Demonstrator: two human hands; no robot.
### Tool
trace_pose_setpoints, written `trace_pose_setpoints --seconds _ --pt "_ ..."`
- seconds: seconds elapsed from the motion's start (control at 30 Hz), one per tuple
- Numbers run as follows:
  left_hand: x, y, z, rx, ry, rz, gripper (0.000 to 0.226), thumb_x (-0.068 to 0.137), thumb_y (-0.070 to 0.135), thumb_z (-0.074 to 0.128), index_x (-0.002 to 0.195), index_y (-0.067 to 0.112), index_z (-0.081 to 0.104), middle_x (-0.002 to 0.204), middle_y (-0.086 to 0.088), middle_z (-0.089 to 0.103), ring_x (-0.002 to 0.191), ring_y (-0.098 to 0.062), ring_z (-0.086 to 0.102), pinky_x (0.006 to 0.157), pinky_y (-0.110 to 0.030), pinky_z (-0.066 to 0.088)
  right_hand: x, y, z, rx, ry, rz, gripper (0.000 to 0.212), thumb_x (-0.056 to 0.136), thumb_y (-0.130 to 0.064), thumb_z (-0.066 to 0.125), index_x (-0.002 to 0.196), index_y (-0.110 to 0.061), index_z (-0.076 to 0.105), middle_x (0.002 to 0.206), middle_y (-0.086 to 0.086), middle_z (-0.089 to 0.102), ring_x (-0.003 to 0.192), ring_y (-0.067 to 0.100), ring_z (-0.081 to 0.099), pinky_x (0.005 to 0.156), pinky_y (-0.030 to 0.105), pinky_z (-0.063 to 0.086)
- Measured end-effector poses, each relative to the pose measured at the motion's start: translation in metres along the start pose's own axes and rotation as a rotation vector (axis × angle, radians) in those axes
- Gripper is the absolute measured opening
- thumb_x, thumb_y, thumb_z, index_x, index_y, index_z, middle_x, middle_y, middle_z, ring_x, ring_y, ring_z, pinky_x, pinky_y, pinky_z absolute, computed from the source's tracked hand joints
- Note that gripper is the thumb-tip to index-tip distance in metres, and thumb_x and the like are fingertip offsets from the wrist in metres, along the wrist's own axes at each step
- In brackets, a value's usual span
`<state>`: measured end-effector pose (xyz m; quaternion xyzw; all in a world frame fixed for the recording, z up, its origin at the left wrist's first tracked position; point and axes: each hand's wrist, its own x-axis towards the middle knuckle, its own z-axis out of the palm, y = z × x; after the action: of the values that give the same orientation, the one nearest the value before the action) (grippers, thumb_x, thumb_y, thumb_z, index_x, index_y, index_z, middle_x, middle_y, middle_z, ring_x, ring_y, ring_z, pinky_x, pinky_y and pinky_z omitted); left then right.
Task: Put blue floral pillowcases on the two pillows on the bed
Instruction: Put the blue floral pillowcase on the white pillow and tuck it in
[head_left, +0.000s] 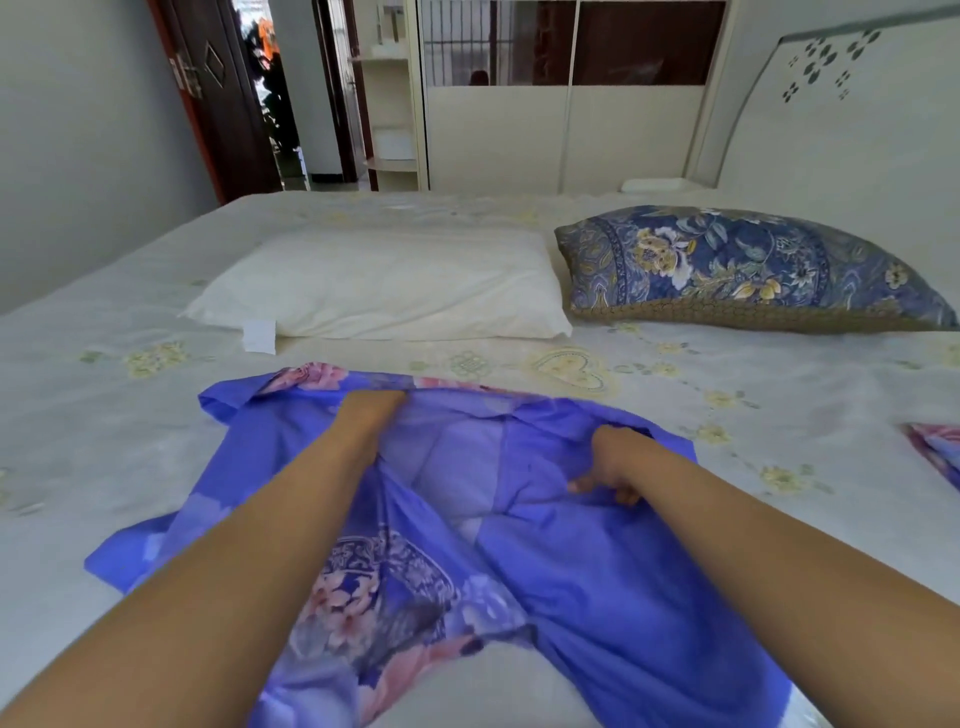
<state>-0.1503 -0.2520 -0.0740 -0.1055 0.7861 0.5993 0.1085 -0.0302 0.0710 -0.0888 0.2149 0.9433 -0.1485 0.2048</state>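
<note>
A blue floral pillowcase (597, 571) lies rumpled on the bed in front of me, its pale inside showing. My left hand (371, 415) is reached into its opening, the fingers hidden in the cloth. My right hand (613, 467) grips a fold of the same pillowcase. Beyond it a bare white pillow (384, 286) lies flat. To its right sits a pillow in a dark blue and gold floral cover (737, 265). A second blue floral pillowcase (935, 447) peeks in at the right edge.
The bed (675, 395) has a pale sheet with yellow flower prints. A headboard (831, 104) stands at the right. A cream wardrobe (519, 135) and an open brown door (218, 93) are beyond the bed.
</note>
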Motion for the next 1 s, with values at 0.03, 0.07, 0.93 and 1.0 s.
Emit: trace_pose_setpoints --seconds 0.03,0.07,0.93,1.0 --pt "-0.005 0.011 -0.012 -0.010 0.016 0.013 0.049 0.087 0.029 0.069 0.129 0.003 0.066 0.121 -0.014 0.069 0.096 -0.027 0.065 0.084 -0.036 0.055 0.004 0.002 0.000 -0.009 0.091 -0.035 0.042 0.088 -0.030 0.076 0.117 0.000 0.069 0.086 0.017 0.078 0.073 0.031 0.078 0.063 0.034 0.060" --pt "-0.010 0.022 -0.023 -0.020 0.048 0.035 0.052 0.087 0.029 0.068 0.130 0.002 0.065 0.125 -0.014 0.068 0.103 -0.028 0.066 0.085 -0.036 0.054 0.008 0.003 0.000 -0.007 0.228 -0.056 0.020 0.088 -0.018 0.067 0.100 -0.004 0.074 0.086 0.016 0.079 0.077 0.032 0.077 0.067 0.035 0.060" --pt "-0.024 0.049 -0.084 0.663 0.360 0.448 0.062 0.084 0.022 0.062 0.145 0.019 0.050 0.146 -0.018 0.047 0.132 -0.044 0.044 0.105 -0.057 0.042 0.012 -0.087 -0.007 0.174 0.408 -0.531 0.022 0.100 -0.050 0.059 0.094 -0.030 0.067 0.094 -0.006 0.071 0.091 0.025 0.066 0.076 0.039 0.048" --pt "-0.014 0.056 -0.070 0.707 0.354 0.564 0.056 0.086 0.025 0.063 0.141 0.018 0.055 0.139 -0.018 0.056 0.126 -0.042 0.052 0.102 -0.053 0.045 0.031 -0.089 -0.022 0.285 0.440 -0.542 0.012 0.098 -0.041 0.065 0.098 -0.031 0.071 0.100 -0.006 0.071 0.098 0.026 0.068 0.083 0.039 0.051"
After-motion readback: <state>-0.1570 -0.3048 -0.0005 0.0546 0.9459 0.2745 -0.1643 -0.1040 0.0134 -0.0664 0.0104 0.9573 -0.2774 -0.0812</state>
